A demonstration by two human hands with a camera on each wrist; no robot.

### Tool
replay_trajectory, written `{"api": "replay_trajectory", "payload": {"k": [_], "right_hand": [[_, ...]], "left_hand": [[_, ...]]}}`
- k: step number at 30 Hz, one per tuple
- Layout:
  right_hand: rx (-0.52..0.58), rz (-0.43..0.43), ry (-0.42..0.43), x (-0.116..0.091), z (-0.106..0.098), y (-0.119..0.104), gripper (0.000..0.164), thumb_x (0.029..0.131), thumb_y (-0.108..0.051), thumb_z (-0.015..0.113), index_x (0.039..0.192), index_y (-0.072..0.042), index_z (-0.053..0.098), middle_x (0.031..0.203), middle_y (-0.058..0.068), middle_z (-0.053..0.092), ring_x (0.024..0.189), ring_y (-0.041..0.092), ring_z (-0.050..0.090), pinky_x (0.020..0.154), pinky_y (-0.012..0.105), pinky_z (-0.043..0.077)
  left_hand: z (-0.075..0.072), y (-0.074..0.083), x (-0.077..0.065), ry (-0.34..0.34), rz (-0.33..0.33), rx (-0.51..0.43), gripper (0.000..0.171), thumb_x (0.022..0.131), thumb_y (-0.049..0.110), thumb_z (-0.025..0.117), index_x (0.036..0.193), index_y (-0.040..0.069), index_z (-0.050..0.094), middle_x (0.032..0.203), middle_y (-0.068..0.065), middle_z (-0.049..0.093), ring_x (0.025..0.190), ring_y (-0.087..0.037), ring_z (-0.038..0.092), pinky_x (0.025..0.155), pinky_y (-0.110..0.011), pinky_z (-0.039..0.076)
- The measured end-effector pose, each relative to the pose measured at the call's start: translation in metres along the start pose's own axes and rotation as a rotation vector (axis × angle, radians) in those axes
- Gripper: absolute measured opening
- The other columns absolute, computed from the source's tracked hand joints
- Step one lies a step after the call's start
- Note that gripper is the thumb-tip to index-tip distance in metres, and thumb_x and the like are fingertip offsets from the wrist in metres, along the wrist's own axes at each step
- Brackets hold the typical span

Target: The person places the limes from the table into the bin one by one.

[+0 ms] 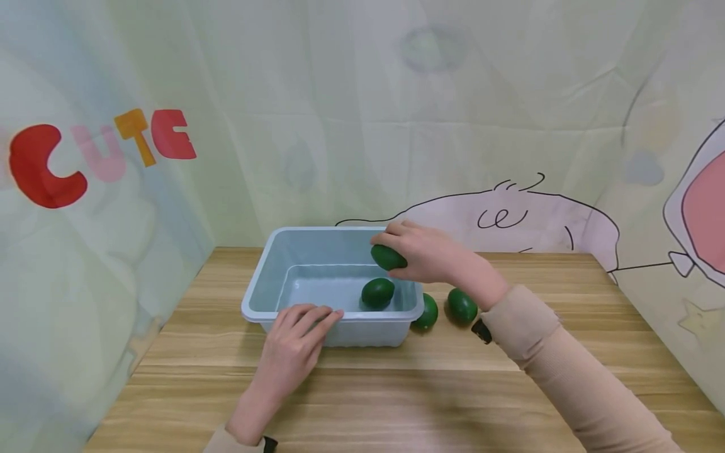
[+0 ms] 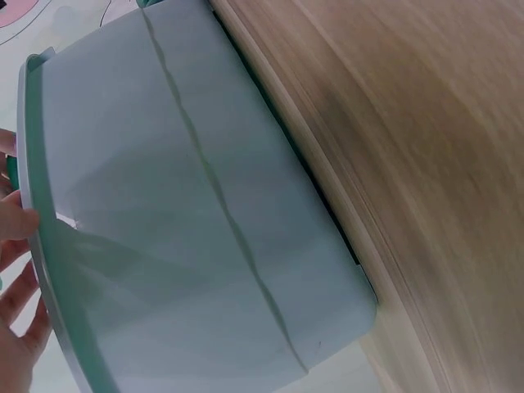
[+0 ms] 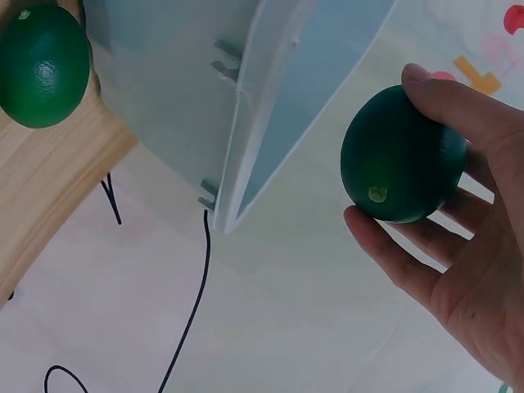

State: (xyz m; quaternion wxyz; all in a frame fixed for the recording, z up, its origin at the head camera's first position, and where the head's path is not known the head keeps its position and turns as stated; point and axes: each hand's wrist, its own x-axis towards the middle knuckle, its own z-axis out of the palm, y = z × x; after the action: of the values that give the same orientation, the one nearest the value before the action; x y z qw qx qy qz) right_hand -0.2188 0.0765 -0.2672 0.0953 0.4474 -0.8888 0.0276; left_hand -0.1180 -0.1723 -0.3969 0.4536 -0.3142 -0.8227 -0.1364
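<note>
In the head view, my right hand (image 1: 421, 251) holds a dark green lime (image 1: 387, 257) above the right part of a light blue plastic bin (image 1: 340, 333). The right wrist view shows the thumb and fingers of that hand around the held lime (image 3: 401, 155), its pale stem end facing the camera. Another lime (image 1: 377, 294) lies inside the bin, near its right end. My left hand (image 1: 291, 349) rests at the bin's front rim, fingers bent over it. From the left wrist, fingertips show at the rim (image 2: 37, 221), against the bin's outer wall.
Two more limes stand on the wooden table (image 1: 362, 402) to the right of the bin: one lime (image 1: 426, 313) close by its wall, the other lime (image 1: 462, 306) farther right. A printed cloth (image 1: 340, 126) hangs behind the table and at both sides.
</note>
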Motion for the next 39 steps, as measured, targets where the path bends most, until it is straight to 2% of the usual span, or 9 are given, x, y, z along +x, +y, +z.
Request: {"api": "replay_trajectory", "payload": {"k": [9, 15, 20, 26, 39], "right_hand": [[-0.012, -0.031, -0.061, 0.005, 0.011, 0.0, 0.055, 0.082, -0.03, 0.076, 0.13, -0.013, 0.057, 0.119, 0.005, 0.06, 0.107, 0.024, 0.059, 0.089, 0.037, 0.054], [0.002, -0.036, -0.105, 0.005, 0.023, 0.0, 0.056, 0.082, -0.03, 0.076, 0.132, -0.013, 0.056, 0.117, 0.005, 0.06, 0.108, 0.024, 0.06, 0.088, 0.039, 0.054], [-0.001, -0.048, -0.112, 0.005, 0.03, -0.001, 0.056, 0.081, -0.03, 0.076, 0.13, -0.012, 0.056, 0.114, 0.005, 0.061, 0.104, 0.024, 0.06, 0.087, 0.039, 0.054], [0.054, -0.03, -0.145, 0.005, 0.035, -0.002, 0.054, 0.082, -0.026, 0.076, 0.131, -0.013, 0.056, 0.117, 0.006, 0.06, 0.106, 0.025, 0.059, 0.089, 0.04, 0.054], [0.045, -0.017, -0.167, 0.006, 0.042, -0.002, 0.053, 0.083, -0.027, 0.075, 0.131, -0.015, 0.056, 0.116, 0.005, 0.061, 0.105, 0.023, 0.059, 0.083, 0.04, 0.056]], "left_hand": [[-0.001, 0.0, 0.0, -0.01, 0.0, 0.004, 0.038, 0.104, 0.02, 0.036, 0.109, 0.012, 0.073, 0.098, -0.002, 0.07, 0.091, -0.023, 0.059, 0.078, -0.038, 0.048], [-0.001, 0.0, 0.0, -0.012, 0.001, 0.009, 0.039, 0.104, 0.019, 0.034, 0.109, 0.012, 0.073, 0.098, -0.002, 0.069, 0.091, -0.023, 0.059, 0.078, -0.038, 0.048], [-0.001, 0.0, -0.001, -0.022, 0.0, 0.01, 0.04, 0.104, 0.02, 0.033, 0.109, 0.012, 0.073, 0.098, -0.002, 0.069, 0.092, -0.023, 0.059, 0.079, -0.038, 0.048], [-0.002, 0.0, -0.001, -0.028, -0.004, 0.009, 0.041, 0.105, 0.02, 0.033, 0.109, 0.012, 0.072, 0.099, -0.002, 0.069, 0.092, -0.023, 0.059, 0.079, -0.038, 0.048], [-0.002, -0.001, 0.0, -0.038, -0.006, 0.012, 0.041, 0.105, 0.021, 0.032, 0.11, 0.013, 0.072, 0.1, -0.002, 0.069, 0.093, -0.023, 0.059, 0.08, -0.038, 0.048]]}}
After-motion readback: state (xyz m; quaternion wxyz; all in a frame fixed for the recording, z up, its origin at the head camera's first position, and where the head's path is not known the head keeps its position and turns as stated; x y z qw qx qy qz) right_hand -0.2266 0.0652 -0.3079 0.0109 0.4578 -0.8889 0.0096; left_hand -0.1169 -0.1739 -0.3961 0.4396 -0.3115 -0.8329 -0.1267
